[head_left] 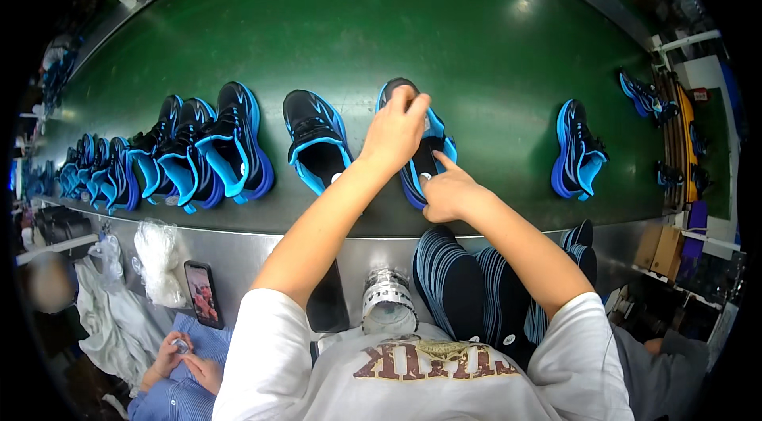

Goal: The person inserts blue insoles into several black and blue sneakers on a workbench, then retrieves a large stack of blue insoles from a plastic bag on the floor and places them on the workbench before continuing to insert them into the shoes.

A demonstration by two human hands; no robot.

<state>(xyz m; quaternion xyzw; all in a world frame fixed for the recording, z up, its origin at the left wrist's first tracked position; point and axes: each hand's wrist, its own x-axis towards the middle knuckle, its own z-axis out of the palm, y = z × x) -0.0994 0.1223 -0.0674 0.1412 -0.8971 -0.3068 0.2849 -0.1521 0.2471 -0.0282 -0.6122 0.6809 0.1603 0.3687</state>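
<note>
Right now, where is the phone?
In the head view, the phone stands lower left against the metal ledge, beside a white plastic bag, above a seated person's hands.

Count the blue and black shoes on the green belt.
About 10 clear: one under both hands, one beside it, three further left, a far-left overlapping cluster, one lone right, one far right. Cluster may hide more.

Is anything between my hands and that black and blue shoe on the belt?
Nothing visible. The left hand already grips the shoe at its far end, and the right hand touches its near end.
</note>
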